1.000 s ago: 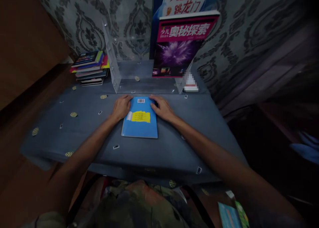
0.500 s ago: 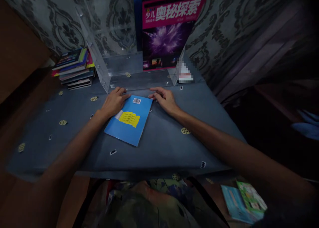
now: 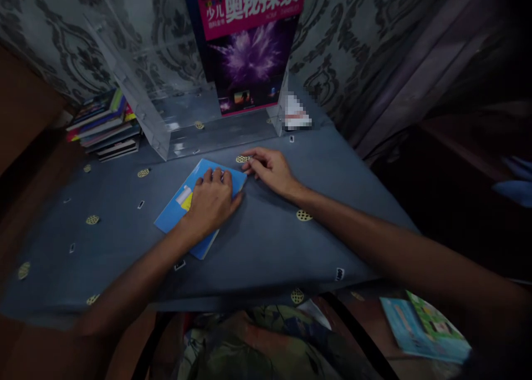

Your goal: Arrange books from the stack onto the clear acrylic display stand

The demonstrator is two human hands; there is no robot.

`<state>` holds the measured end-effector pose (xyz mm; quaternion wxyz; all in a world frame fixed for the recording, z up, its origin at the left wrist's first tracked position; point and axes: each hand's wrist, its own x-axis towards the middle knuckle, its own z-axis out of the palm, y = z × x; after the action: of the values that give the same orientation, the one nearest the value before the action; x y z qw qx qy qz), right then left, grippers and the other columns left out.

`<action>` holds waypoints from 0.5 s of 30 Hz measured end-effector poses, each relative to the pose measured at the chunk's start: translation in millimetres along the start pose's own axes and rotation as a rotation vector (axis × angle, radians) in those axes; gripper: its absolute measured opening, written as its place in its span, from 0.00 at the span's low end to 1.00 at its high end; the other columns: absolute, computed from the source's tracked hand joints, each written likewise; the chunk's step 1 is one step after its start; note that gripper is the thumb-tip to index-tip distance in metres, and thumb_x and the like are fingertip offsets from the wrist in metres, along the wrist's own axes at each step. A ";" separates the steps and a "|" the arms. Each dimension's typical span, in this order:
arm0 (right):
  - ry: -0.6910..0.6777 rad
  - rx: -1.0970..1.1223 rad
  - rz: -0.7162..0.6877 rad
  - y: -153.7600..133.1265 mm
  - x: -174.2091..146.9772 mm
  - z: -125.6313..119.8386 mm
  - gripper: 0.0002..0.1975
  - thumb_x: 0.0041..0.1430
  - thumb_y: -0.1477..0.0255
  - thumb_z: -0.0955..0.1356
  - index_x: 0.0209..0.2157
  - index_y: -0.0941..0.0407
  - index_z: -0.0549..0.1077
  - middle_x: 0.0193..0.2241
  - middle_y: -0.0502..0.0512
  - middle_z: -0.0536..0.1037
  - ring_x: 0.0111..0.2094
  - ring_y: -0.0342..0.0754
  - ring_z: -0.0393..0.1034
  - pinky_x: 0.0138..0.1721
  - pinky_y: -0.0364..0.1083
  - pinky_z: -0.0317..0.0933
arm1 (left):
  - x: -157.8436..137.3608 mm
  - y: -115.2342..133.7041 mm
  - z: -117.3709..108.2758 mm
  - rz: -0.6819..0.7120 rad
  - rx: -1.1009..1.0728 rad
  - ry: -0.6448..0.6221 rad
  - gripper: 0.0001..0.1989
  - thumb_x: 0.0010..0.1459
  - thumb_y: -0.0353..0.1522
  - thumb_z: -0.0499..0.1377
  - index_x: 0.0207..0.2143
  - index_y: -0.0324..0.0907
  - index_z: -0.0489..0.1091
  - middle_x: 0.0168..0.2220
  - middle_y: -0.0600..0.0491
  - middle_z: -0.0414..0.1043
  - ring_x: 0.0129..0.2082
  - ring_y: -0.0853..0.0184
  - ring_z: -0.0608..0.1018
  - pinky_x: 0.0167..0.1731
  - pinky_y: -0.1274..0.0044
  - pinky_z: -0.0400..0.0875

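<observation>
A blue book (image 3: 170, 216) with a yellow patch lies flat and turned at an angle on the table. My left hand (image 3: 213, 196) rests on its cover, palm down with the fingers laid across it, and hides the middle of the book and part of the yellow patch. At the book's right corner is my right hand (image 3: 271, 170), its fingers loosely bent and apart with nothing between them. Whether a fingertip touches that corner I cannot tell.
Behind my hands stands a clear acrylic rack (image 3: 137, 100), with a purple and magenta book (image 3: 253, 53) upright in its right end. A stack of books (image 3: 106, 125) sits at the left. Lower right, below the table edge, lie blue and green booklets (image 3: 415, 324).
My left hand has moved from the book's upper left edge onto its cover. The book has turned a little. My right hand stays near its corner, and the view has shifted.
</observation>
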<state>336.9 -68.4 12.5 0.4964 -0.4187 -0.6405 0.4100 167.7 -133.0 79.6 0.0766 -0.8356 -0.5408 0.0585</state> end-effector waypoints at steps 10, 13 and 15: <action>0.021 -0.130 -0.092 -5.9 -3.3 -0.5 0.14 0.63 0.76 0.63 0.47 0.57 0.77 0.34 0.54 0.83 0.37 0.47 0.79 0.43 0.48 0.73 | 6.2 3.7 -5.5 -0.013 0.003 -0.047 0.19 0.70 0.38 0.52 0.55 0.33 0.67 0.58 0.35 0.70 0.59 0.47 0.73 0.50 0.61 0.75; 0.030 -0.126 -0.099 -6.0 -3.3 -0.8 0.14 0.64 0.75 0.64 0.47 0.57 0.77 0.33 0.53 0.83 0.36 0.47 0.79 0.42 0.48 0.73 | 6.9 3.4 -6.2 -0.016 -0.002 -0.052 0.19 0.69 0.37 0.52 0.55 0.33 0.68 0.57 0.35 0.71 0.59 0.48 0.73 0.49 0.61 0.75; 0.038 -0.126 -0.113 -6.8 -3.6 -1.0 0.13 0.64 0.75 0.63 0.46 0.57 0.77 0.33 0.53 0.83 0.36 0.47 0.79 0.42 0.48 0.73 | 7.2 2.8 -7.6 -0.021 -0.010 -0.052 0.18 0.70 0.36 0.51 0.54 0.33 0.68 0.56 0.35 0.72 0.57 0.49 0.75 0.49 0.63 0.76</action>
<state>337.6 -73.8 18.0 0.5034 -0.4198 -0.6782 0.3322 174.5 -128.0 86.4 0.0591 -0.8284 -0.5517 0.0766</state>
